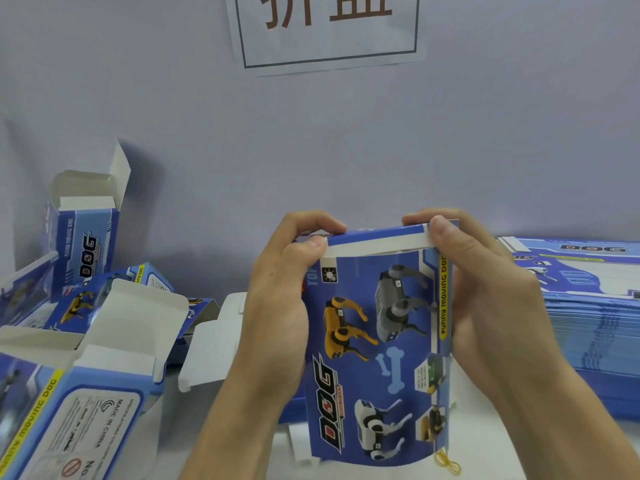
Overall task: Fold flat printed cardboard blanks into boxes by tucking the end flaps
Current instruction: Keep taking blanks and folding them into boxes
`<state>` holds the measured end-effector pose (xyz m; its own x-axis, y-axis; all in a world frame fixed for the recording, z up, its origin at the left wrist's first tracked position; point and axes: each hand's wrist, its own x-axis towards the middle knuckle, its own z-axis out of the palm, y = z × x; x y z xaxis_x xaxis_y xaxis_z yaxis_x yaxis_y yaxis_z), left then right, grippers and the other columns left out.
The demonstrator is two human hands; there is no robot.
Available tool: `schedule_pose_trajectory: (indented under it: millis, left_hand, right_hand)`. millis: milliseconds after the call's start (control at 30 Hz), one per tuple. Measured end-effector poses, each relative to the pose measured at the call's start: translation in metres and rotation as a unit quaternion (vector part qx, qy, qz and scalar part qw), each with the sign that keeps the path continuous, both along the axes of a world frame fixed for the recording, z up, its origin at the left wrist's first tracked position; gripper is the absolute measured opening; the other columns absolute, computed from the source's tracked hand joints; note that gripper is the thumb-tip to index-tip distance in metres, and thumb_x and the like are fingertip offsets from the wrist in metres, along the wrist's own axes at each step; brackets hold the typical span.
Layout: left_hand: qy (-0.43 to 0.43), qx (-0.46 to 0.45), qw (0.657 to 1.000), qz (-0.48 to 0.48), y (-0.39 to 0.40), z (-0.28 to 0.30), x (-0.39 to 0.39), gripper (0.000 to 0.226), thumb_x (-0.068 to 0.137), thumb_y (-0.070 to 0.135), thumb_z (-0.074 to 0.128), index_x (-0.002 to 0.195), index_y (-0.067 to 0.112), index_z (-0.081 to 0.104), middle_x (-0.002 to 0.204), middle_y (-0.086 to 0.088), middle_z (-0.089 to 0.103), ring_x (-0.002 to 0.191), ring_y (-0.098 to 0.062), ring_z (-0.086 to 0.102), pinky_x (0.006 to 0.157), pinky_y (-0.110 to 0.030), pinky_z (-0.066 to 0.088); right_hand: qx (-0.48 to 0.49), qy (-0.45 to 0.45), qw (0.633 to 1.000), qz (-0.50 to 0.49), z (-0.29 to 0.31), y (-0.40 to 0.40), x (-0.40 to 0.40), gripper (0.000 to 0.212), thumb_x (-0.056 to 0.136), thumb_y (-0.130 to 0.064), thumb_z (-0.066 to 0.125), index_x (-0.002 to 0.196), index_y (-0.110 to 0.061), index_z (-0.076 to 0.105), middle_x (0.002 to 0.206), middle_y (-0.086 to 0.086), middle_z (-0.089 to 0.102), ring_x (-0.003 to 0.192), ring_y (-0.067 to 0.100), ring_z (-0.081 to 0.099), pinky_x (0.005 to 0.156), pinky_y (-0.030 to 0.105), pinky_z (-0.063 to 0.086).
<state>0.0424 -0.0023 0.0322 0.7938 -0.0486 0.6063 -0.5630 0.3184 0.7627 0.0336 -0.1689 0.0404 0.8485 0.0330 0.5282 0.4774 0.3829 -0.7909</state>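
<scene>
I hold a blue printed cardboard box (377, 348) upright at the centre, its front showing robot dogs and the word DOG. My left hand (280, 289) grips its left side, fingers curled over the top left corner. My right hand (485, 278) grips the right side, thumb pressing the white top flap (375, 244) down at the right corner. The box's lower end is open, with a white flap showing beneath it.
Several folded boxes with open top flaps (83, 237) lie and stand at the left. A tall stack of flat blue blanks (595, 306) sits at the right. A paper sign (329, 29) hangs on the grey wall behind the white table (502, 427).
</scene>
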Motion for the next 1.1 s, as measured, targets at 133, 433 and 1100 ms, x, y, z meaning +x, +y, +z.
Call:
schedule_pose_trajectory:
  millis: [133, 433, 1100]
  left_hand:
    - [-0.004, 0.0, 1.0, -0.01, -0.001, 0.0, -0.001, 0.013, 0.091, 0.033, 0.051, 0.094, 0.027, 0.062, 0.098, 0.011, 0.071, 0.096, -0.026, 0.074, 0.068, -0.041, 0.062]
    - [-0.029, 0.047, 0.997, 0.052, 0.003, 0.003, -0.005, 0.026, 0.073, 0.046, 0.079, 0.092, 0.039, 0.064, 0.111, 0.018, 0.068, 0.091, -0.023, 0.075, 0.061, -0.033, 0.062]
    - [-0.015, 0.002, 0.999, 0.036, 0.001, -0.001, 0.0, 0.011, 0.073, 0.042, 0.069, 0.072, 0.031, 0.068, 0.125, 0.014, 0.066, 0.104, -0.029, 0.071, 0.063, -0.035, 0.061]
  right_hand:
    - [0.008, 0.017, 1.0, -0.016, 0.001, 0.0, -0.001, 0.024, 0.081, -0.038, 0.066, 0.095, -0.019, 0.069, 0.1, 0.017, 0.072, 0.088, 0.037, 0.073, 0.074, 0.06, 0.057]
    - [-0.014, 0.007, 1.0, 0.005, 0.001, -0.001, 0.0, 0.015, 0.079, -0.03, 0.063, 0.087, -0.023, 0.073, 0.089, 0.008, 0.073, 0.083, 0.033, 0.074, 0.068, 0.056, 0.057]
    - [-0.03, -0.084, 0.994, -0.064, -0.015, 0.001, 0.005, 0.024, 0.077, -0.048, 0.075, 0.093, -0.029, 0.074, 0.123, 0.001, 0.065, 0.116, 0.028, 0.063, 0.081, 0.046, 0.059]
